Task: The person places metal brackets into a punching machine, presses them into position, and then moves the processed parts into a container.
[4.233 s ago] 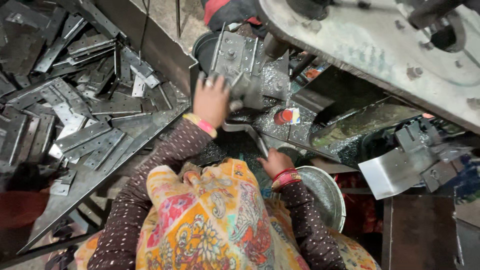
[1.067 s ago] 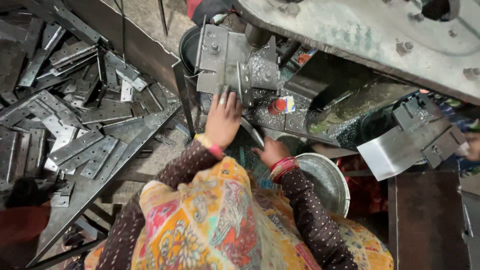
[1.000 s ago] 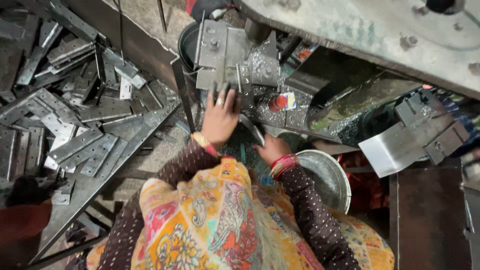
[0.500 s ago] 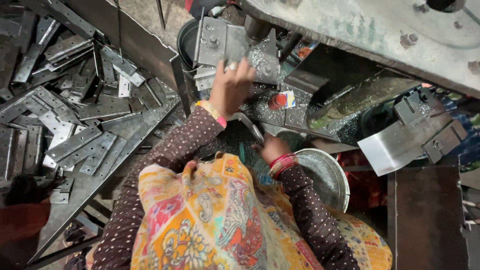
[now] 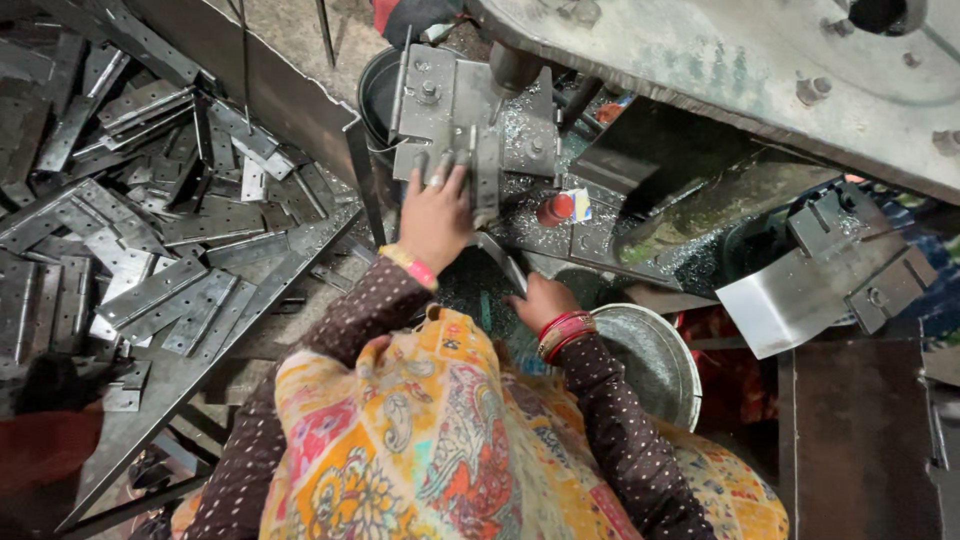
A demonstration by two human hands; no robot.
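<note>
While pressing splayed left hand (image 5: 436, 215) fingers on stiff, heavy-looking steel die block (image 5: 470, 130) upper centre, gripping thin metal strip (image 5: 503, 262) in right hand (image 5: 540, 298).

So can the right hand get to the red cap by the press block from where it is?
Probably yes. The right hand lies low by the steel bowl, and the red cap stands just above it on the chip-strewn bed. Only a thin metal strip lies between; the left hand is off to the side.
</note>
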